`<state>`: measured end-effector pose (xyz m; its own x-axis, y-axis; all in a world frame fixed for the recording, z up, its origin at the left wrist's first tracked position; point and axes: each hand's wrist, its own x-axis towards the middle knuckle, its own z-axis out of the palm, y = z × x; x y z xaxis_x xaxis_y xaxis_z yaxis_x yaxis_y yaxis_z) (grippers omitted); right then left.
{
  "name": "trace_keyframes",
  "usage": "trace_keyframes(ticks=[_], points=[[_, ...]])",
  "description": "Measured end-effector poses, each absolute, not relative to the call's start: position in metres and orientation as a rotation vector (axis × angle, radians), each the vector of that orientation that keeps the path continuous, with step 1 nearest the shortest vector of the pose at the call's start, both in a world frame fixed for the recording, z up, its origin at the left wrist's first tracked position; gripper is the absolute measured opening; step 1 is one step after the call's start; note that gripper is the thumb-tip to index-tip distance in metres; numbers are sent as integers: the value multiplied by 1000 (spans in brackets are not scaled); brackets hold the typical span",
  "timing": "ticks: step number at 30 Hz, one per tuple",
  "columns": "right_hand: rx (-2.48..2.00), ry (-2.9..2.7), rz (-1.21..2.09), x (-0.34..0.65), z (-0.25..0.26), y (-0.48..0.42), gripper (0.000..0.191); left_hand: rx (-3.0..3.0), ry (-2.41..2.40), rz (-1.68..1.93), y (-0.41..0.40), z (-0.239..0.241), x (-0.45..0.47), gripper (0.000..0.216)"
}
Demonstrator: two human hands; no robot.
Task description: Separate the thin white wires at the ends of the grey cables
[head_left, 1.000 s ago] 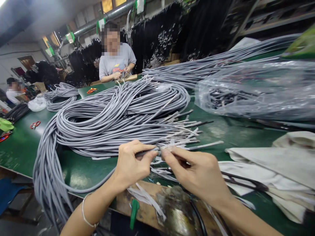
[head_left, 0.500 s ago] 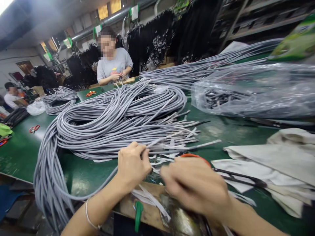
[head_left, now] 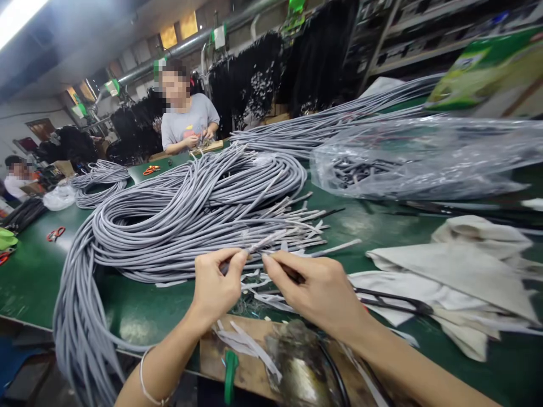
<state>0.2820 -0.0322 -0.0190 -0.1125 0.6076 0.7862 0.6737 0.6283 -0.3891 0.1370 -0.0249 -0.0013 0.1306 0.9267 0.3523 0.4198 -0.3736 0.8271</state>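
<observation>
My left hand (head_left: 218,282) is closed in a pinch around a grey cable, whose pale stripped end (head_left: 267,242) seems to stick out past the thumb. Just to its right, my right hand (head_left: 320,285) has thumb and forefinger pressed together beside that end; what they grip is too small to make out. Behind both hands lies a big looped bundle of grey cables (head_left: 169,226), with many whitish ends pointing right. Scissors (head_left: 394,299) are partly hidden behind my right forearm. White strips (head_left: 248,345) lie on a wooden board (head_left: 212,362) below my hands.
A dark, worn metal device (head_left: 303,362) and a green clip (head_left: 231,373) are at the board. Beige cloths (head_left: 458,265) and a clear plastic bag (head_left: 424,164) lie to the right on the green table (head_left: 139,322). A co-worker (head_left: 189,121) sits across.
My right hand has moved up and in, from a blurred position over the board to beside my left hand's fingertips. The view has shifted slightly.
</observation>
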Motion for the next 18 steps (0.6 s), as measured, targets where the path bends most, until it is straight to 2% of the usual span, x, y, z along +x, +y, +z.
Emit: trace_keyframes(ticks=[10,14,18], points=[[-978,-1798,31,283,-18,-30,35,2001,1274,1163,-33,-4,140,22],[-733,-1868,-113,277,-17,-42,33,1855,1311,1183,-26,-8,142,21],[-453,-2015,-121,270,-15,-54,36,1788,1453,1076,-11,-13,141,21]])
